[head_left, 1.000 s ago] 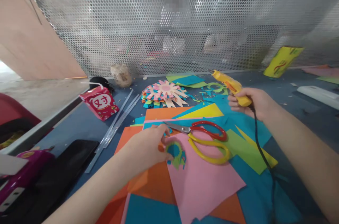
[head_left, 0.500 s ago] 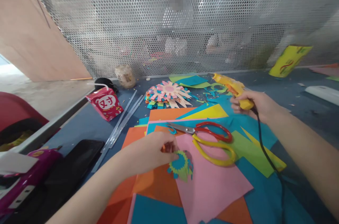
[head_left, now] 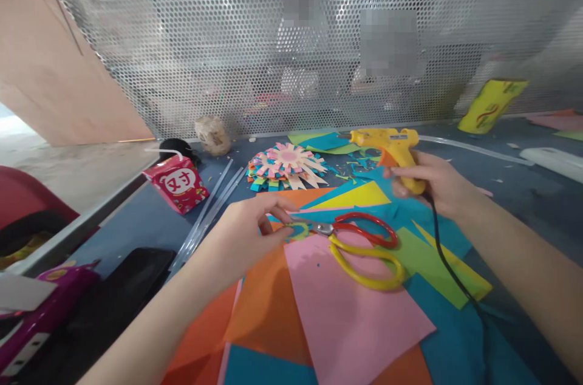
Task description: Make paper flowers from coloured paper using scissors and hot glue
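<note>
My right hand (head_left: 426, 181) grips a yellow glue gun (head_left: 396, 145), raised above the table with its nozzle pointing left. A black cord hangs from its handle. My left hand (head_left: 257, 227) is over the paper pile, thumb and fingers curled around the edge of a small green-and-blue paper rosette (head_left: 299, 231), partly hidden and blurred. Scissors (head_left: 325, 228) with one red and one yellow handle lie beside it, blade tips behind my fingers. Beneath is a pink paper sheet (head_left: 350, 312) over orange paper (head_left: 264, 306). Fringed paper flowers (head_left: 289, 160) lie stacked farther back.
Clear glue sticks (head_left: 209, 209) lie left of the papers, near a red drink carton (head_left: 177, 181) with a straw. A black flat object (head_left: 132, 288) and purple tool (head_left: 68, 288) are front left. A perforated metal panel (head_left: 228, 39) closes the back; a yellow packet (head_left: 494, 105) leans there.
My left hand has moved up and away with the rosette, from the pink sheet to the scissors' tips. The glue gun has turned level, its nozzle shifting left; a clear stick shows behind it.
</note>
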Demonstrator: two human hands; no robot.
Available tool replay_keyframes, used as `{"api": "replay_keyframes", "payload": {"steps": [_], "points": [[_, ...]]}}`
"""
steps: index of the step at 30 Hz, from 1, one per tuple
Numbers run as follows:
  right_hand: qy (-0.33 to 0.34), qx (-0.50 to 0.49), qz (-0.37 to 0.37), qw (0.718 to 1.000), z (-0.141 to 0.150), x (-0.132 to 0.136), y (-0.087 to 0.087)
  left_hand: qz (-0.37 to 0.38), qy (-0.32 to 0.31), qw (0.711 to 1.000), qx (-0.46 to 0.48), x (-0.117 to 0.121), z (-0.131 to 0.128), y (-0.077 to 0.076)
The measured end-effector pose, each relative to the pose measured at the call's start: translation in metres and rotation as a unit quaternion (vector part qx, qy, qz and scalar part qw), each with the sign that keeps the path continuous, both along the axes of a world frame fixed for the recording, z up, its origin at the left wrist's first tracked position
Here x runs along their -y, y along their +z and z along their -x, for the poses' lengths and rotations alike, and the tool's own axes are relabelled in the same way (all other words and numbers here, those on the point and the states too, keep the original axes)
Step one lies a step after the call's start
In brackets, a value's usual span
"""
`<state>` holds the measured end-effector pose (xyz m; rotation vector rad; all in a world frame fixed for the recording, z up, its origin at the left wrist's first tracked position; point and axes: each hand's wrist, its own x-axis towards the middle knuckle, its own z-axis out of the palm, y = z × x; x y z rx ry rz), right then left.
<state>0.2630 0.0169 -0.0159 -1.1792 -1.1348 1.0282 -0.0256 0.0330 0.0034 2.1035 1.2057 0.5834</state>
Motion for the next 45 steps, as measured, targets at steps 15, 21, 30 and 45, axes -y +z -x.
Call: {"api": "replay_keyframes", "payload": {"steps": [15,21,30,45], "points": [[0.112,-0.013,0.037,0.993,0.074,0.033,-0.014,0.266,0.051,0.921,0.28,0.01,-0.023,-0.021],[0.08,0.012,0.065,0.995,0.074,0.028,-0.017,0.274,0.077,0.908,0.306,0.009,-0.022,-0.021],[0.066,-0.013,0.074,0.995,0.081,0.033,-0.019,0.268,0.112,0.908,0.303,0.008,-0.022,-0.022],[0.066,-0.022,0.04,0.997,0.085,0.034,-0.026,-0.042,0.022,0.991,0.127,0.005,-0.003,-0.005]]}}
